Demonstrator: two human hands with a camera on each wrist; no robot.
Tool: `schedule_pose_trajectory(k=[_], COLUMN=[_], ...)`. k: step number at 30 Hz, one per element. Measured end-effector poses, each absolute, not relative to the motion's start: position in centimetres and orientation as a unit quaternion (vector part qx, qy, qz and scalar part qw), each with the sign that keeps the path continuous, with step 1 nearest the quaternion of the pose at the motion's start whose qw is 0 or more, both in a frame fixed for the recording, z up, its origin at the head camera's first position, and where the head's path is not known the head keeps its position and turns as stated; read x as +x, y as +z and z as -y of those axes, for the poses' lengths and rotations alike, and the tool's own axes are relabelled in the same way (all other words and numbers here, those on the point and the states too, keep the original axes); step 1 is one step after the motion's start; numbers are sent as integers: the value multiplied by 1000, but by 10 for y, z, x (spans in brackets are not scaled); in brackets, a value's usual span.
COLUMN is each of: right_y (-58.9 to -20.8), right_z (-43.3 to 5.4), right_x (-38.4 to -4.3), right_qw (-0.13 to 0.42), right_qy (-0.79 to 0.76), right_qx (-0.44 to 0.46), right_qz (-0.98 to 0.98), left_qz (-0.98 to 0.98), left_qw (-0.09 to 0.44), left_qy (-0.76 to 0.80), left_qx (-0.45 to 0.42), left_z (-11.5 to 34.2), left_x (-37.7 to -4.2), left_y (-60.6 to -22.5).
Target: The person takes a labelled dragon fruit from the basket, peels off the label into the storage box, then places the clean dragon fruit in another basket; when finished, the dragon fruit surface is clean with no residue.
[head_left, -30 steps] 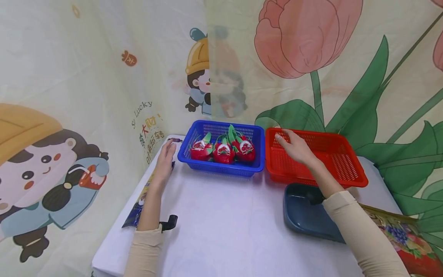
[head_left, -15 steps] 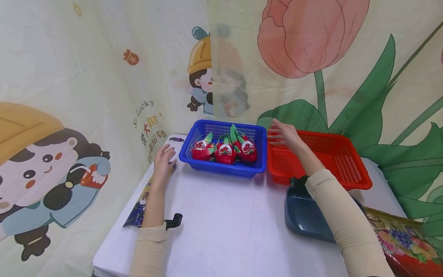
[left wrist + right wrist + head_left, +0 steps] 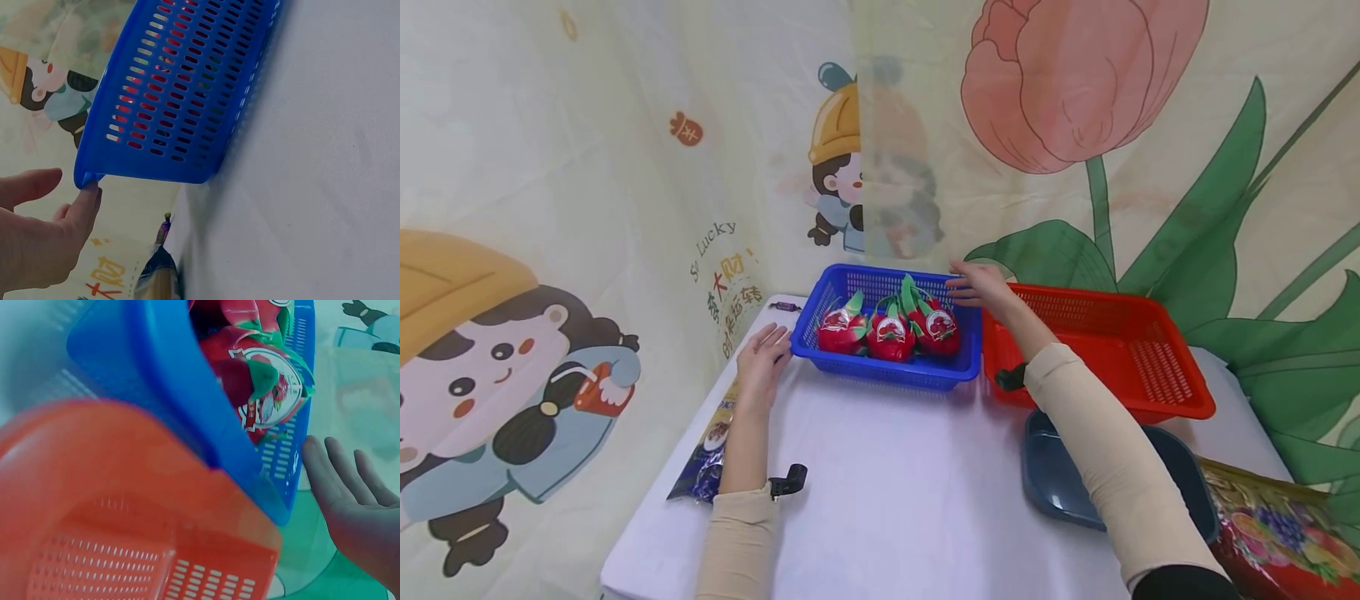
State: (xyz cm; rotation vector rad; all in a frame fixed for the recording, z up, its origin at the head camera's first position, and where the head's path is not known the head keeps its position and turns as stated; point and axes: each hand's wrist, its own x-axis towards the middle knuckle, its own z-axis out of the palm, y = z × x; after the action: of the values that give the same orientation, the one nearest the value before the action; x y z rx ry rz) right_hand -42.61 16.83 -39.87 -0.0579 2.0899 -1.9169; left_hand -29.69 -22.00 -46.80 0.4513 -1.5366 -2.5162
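A blue slotted plastic basket [image 3: 887, 377] stands at the back of the table, holding three red fruit-shaped packages [image 3: 891, 335] with green leafy tops. At its left end is my left hand [image 3: 760, 362], palm inward. In the left wrist view, a finger of that left hand [image 3: 37, 244] meets the underside of the basket's rim corner [image 3: 90, 178], while the thumb is apart from it. My right hand [image 3: 988, 292] is at the back right corner with fingers extended. Seen from the right wrist, its fingertips [image 3: 311, 449] are beside the blue rim; contact is unclear.
A red basket [image 3: 1198, 408] stands against the blue one's right side. In front of it is a dark blue-grey basin [image 3: 1048, 492], partly under my right sleeve. A fruit-print bag [image 3: 1285, 525] lies at right. At left are a blue-and-yellow packet [image 3: 703, 467] and a small wrapped piece [image 3: 786, 307].
My right hand has moved left from over the red basket to the blue basket's right corner. My left hand has shifted slightly right, reaching the blue basket's left rim.
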Motion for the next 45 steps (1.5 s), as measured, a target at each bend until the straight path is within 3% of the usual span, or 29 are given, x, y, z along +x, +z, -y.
schedule_pose_trajectory(k=[21,37,45], right_y=[-420,-430,-429], right_z=[-145,-131,-131], right_x=[-431,-438,-434], right_qw=[244,163,124], right_qy=[-529,-417,-421], right_qx=[40,-21,13], right_qz=[-811,-894,-899], left_qz=[501,517,525], left_qw=[55,68,80], left_qy=[-848,-836,-830], left_qx=[164,168,170], left_z=[220,223,220], left_x=[-302,-306,-308], left_y=[-482,-483,-482])
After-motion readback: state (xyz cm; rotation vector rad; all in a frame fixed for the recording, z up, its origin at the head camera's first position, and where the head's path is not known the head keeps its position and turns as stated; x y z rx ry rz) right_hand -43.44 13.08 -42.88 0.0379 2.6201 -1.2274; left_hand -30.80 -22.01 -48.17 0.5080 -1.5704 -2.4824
